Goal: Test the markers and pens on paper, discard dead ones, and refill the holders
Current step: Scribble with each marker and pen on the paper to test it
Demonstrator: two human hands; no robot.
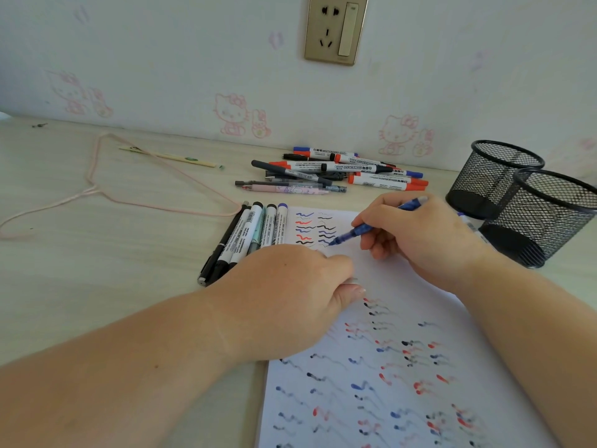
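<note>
far left: pink cord (106, 189) looped on the desk (80, 270), thin stick (168, 155) beside it — not part of the job.
centre back, against the wall: loose pile of markers and pens (332, 171), probably awaiting test.
centre: neat row of markers (248, 234) laid side by side, touching the left edge of the paper (403, 286); judged to be the tested-and-working lot.
left hand (284, 302): fingers curled loosely, knuckles down, pressing on the paper to steady it; grasping nothing that shows.
paper: two short columns of wavy test strokes at the top in blue, red and black; smeared marks lower down, apparently showing through.
blue pen (365, 229): pinched in the right hand (416, 240) in a writing grip, tip on the paper at the foot of the second column.
step in hand: testing this pen; fresh blue line at the tip suggests live ink.
next move calls for: lifting the tip, setting the pen with the row on the left, taking another from the back pile.
far right: two black mesh holders (533, 205), one just in front of the other — contents hard to tell through the mesh; one marker (468, 223) lies at their base. refilling not yet begun, by the look of it.
</note>
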